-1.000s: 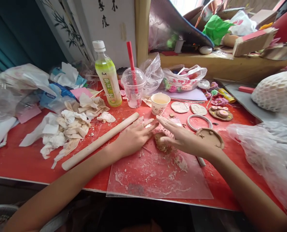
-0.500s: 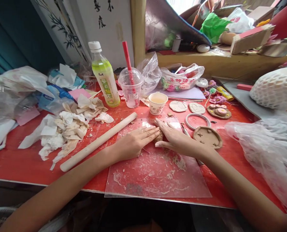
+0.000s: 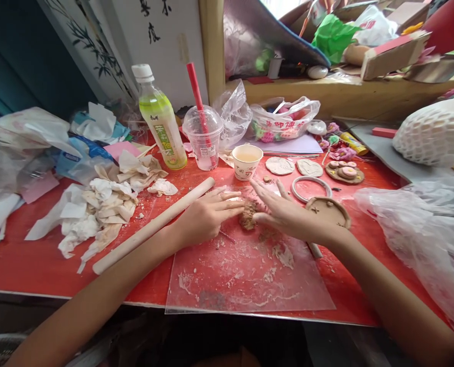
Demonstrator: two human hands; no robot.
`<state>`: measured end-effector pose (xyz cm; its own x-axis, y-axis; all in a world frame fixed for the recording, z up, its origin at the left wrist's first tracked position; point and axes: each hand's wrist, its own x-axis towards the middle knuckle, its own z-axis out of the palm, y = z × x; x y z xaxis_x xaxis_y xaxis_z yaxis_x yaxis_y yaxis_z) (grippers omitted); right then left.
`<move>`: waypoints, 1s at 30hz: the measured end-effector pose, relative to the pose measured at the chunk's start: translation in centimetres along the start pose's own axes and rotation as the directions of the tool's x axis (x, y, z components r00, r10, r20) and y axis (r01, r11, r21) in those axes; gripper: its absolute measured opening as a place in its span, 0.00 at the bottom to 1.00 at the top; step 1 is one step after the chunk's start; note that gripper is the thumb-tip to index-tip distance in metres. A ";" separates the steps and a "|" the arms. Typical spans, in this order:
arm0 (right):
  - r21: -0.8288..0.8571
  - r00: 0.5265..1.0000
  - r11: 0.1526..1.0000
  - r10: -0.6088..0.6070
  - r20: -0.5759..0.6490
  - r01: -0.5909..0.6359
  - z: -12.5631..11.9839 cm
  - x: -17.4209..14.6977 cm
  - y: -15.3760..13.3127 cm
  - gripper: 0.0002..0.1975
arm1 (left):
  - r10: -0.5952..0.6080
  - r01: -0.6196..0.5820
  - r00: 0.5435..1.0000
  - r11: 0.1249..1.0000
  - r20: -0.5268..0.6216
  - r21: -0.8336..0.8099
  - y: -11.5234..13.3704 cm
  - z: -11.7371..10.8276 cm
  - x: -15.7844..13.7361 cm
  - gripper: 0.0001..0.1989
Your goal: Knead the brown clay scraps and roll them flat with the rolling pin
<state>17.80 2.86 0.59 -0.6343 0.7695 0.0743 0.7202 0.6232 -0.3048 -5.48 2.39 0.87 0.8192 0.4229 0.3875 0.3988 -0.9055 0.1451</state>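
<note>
In the head view, a lump of brown clay point(image 3: 247, 219) sits on the clear sheet point(image 3: 246, 285) near the paper cup point(image 3: 246, 164). The left hand point(image 3: 207, 213) is just beside the clay, fingers out straight. The right hand point(image 3: 286, 213) is spread wide; I cannot tell if its thumb touches the clay.

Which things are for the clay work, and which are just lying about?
For the clay work, it seems:
brown clay lump by the right hand
clear sheet under it
pale roller, probably

Just lying about, it seems:
green drink bottle
lidded cup
crumpled papers
</note>
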 end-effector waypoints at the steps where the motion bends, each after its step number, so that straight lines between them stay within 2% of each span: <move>1: 0.012 1.000 1.000 0.026 -0.013 -0.025 -0.3 0.0 0.3 0.35 | 0.006 -0.006 1.000 1.000 0.008 0.022 0.2 -0.1 0.0 0.26; 4: 0.018 0.995 0.997 0.082 -0.063 -0.081 -0.8 0.1 1.0 0.31 | 0.005 -0.012 0.997 0.996 0.082 0.091 0.8 -0.1 0.1 0.29; 7: 0.025 0.996 0.998 0.052 -0.078 -0.050 -0.4 0.1 1.1 0.30 | 0.002 -0.017 0.993 0.992 0.116 0.127 1.1 0.4 0.1 0.30; 12: 0.091 1.000 0.996 0.002 -0.021 0.000 0.0 0.2 0.7 0.30 | 0.016 -0.026 0.996 0.993 0.088 0.118 0.8 0.9 -0.1 0.29; 20: 0.067 0.998 0.998 -0.008 -0.064 0.013 0.1 0.5 0.4 0.28 | 0.031 -0.041 0.997 0.988 0.066 0.150 0.9 1.0 -0.2 0.26; 25: 0.064 0.997 0.996 -0.062 -0.055 0.065 0.3 0.1 0.1 0.25 | 0.030 -0.034 0.999 0.990 0.027 0.140 1.0 1.3 -0.3 0.24; 30: 0.036 0.994 0.996 -0.072 -0.087 0.075 -0.2 -0.1 0.8 0.29 | -0.040 0.052 0.994 0.992 -0.106 0.115 0.4 1.4 -0.6 0.25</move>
<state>18.55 3.29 0.57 -0.6576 0.7318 0.1788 0.6597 0.6740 -0.3326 -5.25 1.78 -0.61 0.7541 0.4526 0.4759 0.4859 -0.8720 0.0593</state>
